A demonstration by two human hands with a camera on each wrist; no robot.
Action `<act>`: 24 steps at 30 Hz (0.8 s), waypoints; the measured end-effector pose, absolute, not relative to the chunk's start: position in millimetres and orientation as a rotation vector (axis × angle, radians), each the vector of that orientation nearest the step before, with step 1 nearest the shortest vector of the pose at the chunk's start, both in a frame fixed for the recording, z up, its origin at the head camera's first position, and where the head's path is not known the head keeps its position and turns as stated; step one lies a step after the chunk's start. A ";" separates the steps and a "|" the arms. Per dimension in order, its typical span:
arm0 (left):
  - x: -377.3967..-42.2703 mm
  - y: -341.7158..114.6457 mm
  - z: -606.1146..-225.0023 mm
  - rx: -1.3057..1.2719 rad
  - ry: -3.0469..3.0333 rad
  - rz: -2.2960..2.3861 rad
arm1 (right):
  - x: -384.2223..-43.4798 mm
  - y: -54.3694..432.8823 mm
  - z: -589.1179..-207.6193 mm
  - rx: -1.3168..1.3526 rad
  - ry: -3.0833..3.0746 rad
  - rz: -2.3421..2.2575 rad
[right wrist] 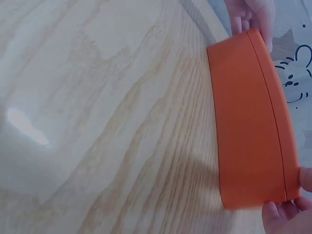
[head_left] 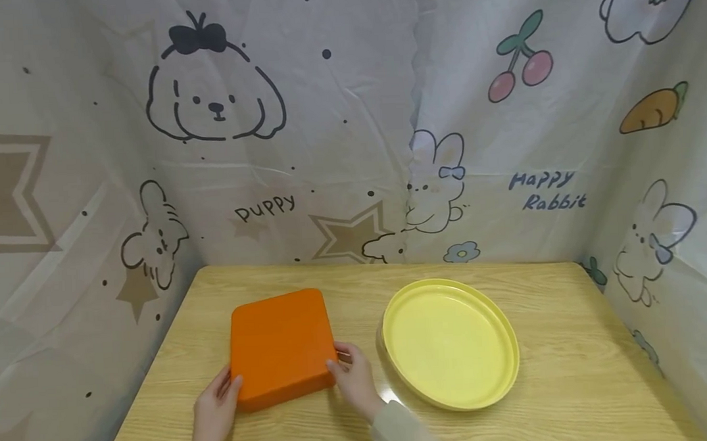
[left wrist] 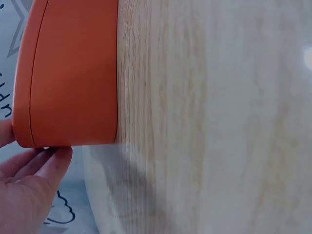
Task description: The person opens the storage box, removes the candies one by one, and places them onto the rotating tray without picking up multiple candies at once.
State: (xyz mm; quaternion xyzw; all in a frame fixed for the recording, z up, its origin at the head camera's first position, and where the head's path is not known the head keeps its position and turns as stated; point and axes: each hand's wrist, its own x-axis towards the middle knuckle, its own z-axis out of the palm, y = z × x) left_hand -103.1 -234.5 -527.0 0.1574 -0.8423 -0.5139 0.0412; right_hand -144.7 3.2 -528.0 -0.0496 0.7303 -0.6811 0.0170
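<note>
An orange square box (head_left: 282, 345) with rounded corners sits on the left part of the wooden table. Near its upper edge a thin seam runs along the side, seen in both wrist views. My left hand (head_left: 215, 407) holds the box at its left front corner, and in the left wrist view the fingers (left wrist: 53, 168) touch its end. On the opposite side my right hand (head_left: 356, 380) grips the right edge, thumb near the front corner. The right wrist view shows the box (right wrist: 251, 126) between both hands. What is inside is hidden.
A round yellow tray (head_left: 454, 348) with a raised rim lies right of the box, close to my right hand. The wooden table (head_left: 579, 368) extends beyond it to the right. A printed cloth (head_left: 337, 116) hangs along the back and both sides.
</note>
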 end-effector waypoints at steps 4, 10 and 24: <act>-110.6 -231.5 -528.1 0.408 -2.584 -1.585 | -140.2 9.3 -528.5 -0.120 2.275 -2.144; -118.7 -228.4 -528.2 0.392 -2.612 -1.610 | -135.0 14.7 -531.0 -0.091 2.295 -2.147; -125.9 -212.8 -530.6 0.232 -2.598 -1.588 | -122.6 30.3 -526.8 0.023 2.375 -2.132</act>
